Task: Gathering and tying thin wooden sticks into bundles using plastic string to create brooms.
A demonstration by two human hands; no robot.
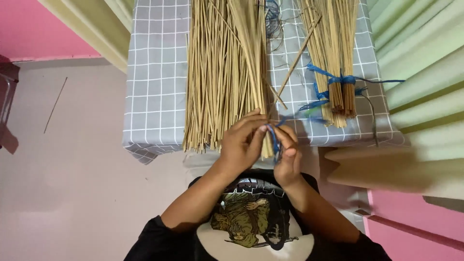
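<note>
A broad loose pile of thin tan sticks (222, 72) lies on a table with a grey checked cloth (154, 87), the stick ends reaching the near edge. My left hand (241, 142) grips a small bunch of those sticks at their near ends. My right hand (287, 154) pinches a blue string (273, 137) that loops around that bunch, right beside the left fingers. A second bundle of sticks (338, 58) lies to the right, tied near its end with a blue string (338, 81).
A single loose stick (298, 55) lies slanted between the two bundles. Dark thread tangles sit at the back of the cloth. Pale green curtain folds (425, 72) hang at right. A thin stick (55, 105) lies on the pale floor at left.
</note>
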